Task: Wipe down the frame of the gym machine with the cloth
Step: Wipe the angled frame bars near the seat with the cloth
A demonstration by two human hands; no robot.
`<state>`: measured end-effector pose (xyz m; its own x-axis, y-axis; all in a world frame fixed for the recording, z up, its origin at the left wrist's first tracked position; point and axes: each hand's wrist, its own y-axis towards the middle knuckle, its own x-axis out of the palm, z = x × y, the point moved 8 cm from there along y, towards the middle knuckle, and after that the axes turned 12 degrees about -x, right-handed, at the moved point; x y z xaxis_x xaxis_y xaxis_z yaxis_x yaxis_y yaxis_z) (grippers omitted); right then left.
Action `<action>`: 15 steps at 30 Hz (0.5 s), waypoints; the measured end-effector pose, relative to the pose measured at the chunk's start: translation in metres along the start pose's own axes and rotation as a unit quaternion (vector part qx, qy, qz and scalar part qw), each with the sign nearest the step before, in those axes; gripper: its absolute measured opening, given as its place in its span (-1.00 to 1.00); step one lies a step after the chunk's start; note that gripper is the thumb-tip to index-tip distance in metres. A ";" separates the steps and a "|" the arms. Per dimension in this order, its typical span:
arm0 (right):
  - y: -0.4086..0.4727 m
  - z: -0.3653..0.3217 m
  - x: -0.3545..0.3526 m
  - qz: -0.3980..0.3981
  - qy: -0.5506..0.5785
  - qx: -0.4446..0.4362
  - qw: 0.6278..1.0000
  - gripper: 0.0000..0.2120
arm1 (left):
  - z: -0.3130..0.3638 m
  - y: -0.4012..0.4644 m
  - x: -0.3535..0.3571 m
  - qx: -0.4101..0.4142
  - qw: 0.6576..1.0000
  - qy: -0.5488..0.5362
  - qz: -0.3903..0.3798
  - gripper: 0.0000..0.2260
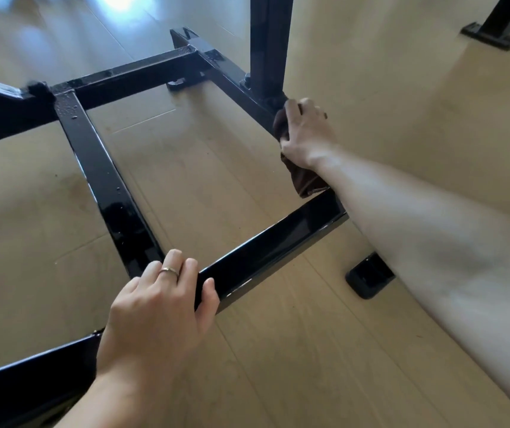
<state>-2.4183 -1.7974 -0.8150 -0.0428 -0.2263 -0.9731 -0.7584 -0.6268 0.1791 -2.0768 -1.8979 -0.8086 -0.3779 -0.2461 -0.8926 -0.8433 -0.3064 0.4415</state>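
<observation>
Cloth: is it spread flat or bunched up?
Bunched. The brown cloth is gripped in the right hand against the frame, one end trailing below the wrist.

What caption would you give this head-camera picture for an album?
Right hand presses a brown cloth onto the black frame beside its upright post; left hand rests on the near bar.

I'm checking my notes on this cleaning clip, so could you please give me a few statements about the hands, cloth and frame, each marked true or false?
1. The right hand holds the brown cloth against the black frame. True.
2. The left hand holds a spray bottle. False: it rests on the near frame bar, holding nothing else.
3. A ring sits on a left-hand finger. True.
4. The cloth is white. False: it is dark brown.
5. Droplets show on the far frame bars. True.
</observation>
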 end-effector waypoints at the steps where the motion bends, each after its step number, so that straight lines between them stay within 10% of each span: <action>1: -0.011 0.002 -0.001 0.005 -0.008 0.005 1.000 -0.49 | 0.000 0.001 0.001 -0.002 1.000 -0.001 -0.005 -0.68; 15: -0.170 0.038 -0.055 0.101 0.156 0.162 0.969 -0.74 | -0.005 0.004 0.003 -0.028 0.995 -0.024 -0.096 -0.69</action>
<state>-2.3114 -1.6499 -0.7974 -0.0511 -0.5664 -0.8225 -0.9220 -0.2898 0.2568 -2.0794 -1.9041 -0.8095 -0.2306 -0.1350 -0.9636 -0.8796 -0.3945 0.2658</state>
